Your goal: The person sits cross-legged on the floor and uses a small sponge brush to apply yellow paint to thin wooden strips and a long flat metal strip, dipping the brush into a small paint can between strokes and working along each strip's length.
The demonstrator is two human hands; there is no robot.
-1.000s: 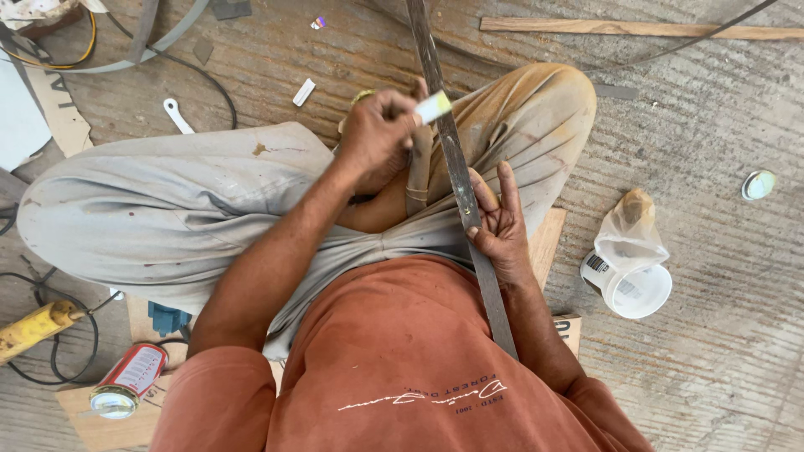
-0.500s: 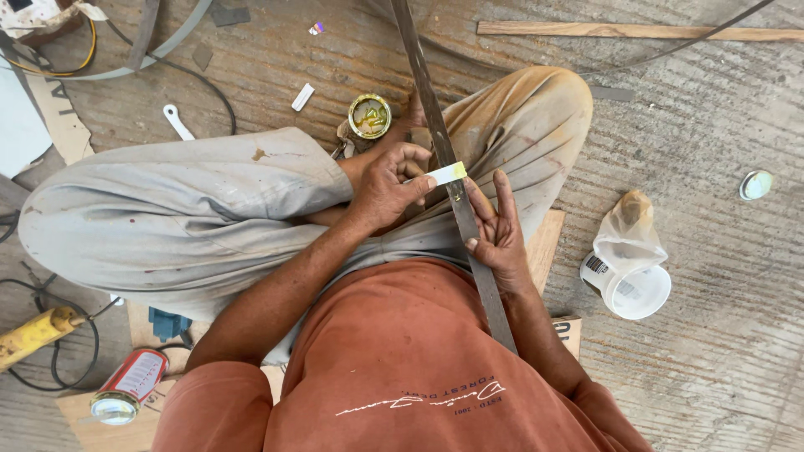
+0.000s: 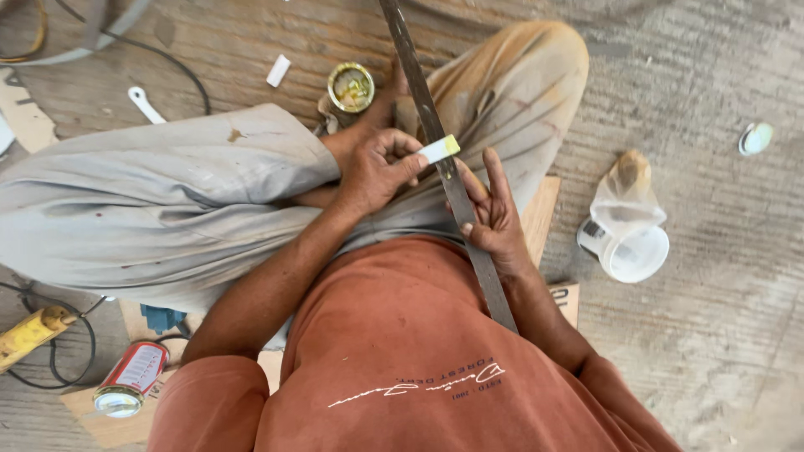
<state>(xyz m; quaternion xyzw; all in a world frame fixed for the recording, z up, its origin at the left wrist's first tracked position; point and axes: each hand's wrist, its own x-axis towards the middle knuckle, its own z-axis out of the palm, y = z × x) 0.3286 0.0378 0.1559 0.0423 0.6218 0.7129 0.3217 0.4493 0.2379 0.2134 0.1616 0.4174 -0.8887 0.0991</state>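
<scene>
head view, strip: long flat metal strip (image 3: 444,172) runs from the top of frame down across the lap to the person's torso, tilted slightly. I see its far end leave the frame; the near end is hidden against the orange shirt.

head view, left hand: left hand (image 3: 378,170) is curled, thumb and forefinger pinching a small white spatula (image 3: 439,150) whose yellow-smeared tip lies on the strip face.

head view, right hand: right hand (image 3: 494,219) is under and beside the strip, fingers (image 3: 488,176) spread and extended along its edge, steadying it. Not a closed grip as far as I can tell.

head view, tin: small open tin (image 3: 350,87) of yellowish paste sits on the floor just beside the bent knee, touching or nearly touching the trouser fabric.

head view, surroundings: plastic cup (image 3: 628,247) on its side to the right, red can (image 3: 132,378) lower left, yellow tool (image 3: 29,333) with black cable at the left edge.

risk, slip: I judge the strip can slide or twist, since only open fingers support it.

risk, cut: bare fingertips lie along the metal edge; a sudden shift could nick them.

risk, smear: paste may get onto the trousers or shirt where the strip crosses them.

risk, spill: a knee move could tip the tin.
</scene>
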